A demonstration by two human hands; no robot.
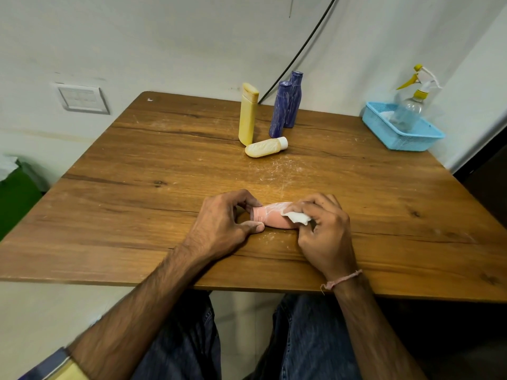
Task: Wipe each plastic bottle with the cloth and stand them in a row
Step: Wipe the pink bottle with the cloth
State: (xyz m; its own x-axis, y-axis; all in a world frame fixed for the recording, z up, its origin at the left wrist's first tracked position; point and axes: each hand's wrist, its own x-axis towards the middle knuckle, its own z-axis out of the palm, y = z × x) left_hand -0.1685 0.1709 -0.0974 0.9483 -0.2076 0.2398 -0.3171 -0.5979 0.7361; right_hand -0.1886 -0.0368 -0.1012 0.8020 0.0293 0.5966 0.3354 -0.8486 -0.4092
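A small pink bottle [270, 217] lies on its side near the front of the wooden table [142, 171], streaked with white. My left hand [223, 223] grips its neck end. My right hand [325, 229] pinches a small white cloth [297, 216] against the bottle's other end. Farther back a tall yellow bottle [247, 115] and two purple bottles [279, 111] [294, 98] stand upright. A cream bottle with a white cap [265, 147] lies on its side in front of them.
A blue plastic basket [406, 138] at the back right holds a clear spray bottle with a yellow trigger [411, 105]. A black cable [301, 53] runs down the wall behind the bottles. White powdery smears mark the table's middle.
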